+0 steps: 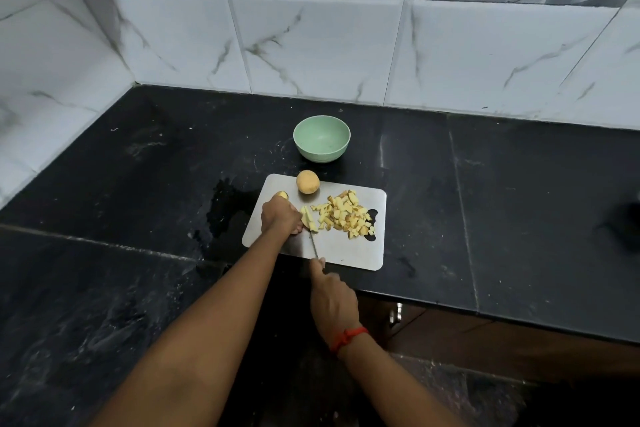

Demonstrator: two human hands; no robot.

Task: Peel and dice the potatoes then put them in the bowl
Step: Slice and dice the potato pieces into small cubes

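Your left hand (pixel 281 215) clamps a pale potato chunk (pixel 308 219) on the steel board (pixel 346 250) (rounded corners), right hand (pixel 332 302) gripping the knife (pixel 313 244).

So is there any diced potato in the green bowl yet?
No, the green bowl looks empty; the diced potato pieces lie heaped on the steel board.

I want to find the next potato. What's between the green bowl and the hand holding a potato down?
A whole round potato sits there, on the metal board's far edge, between the bowl and the left hand. The head view shows it.
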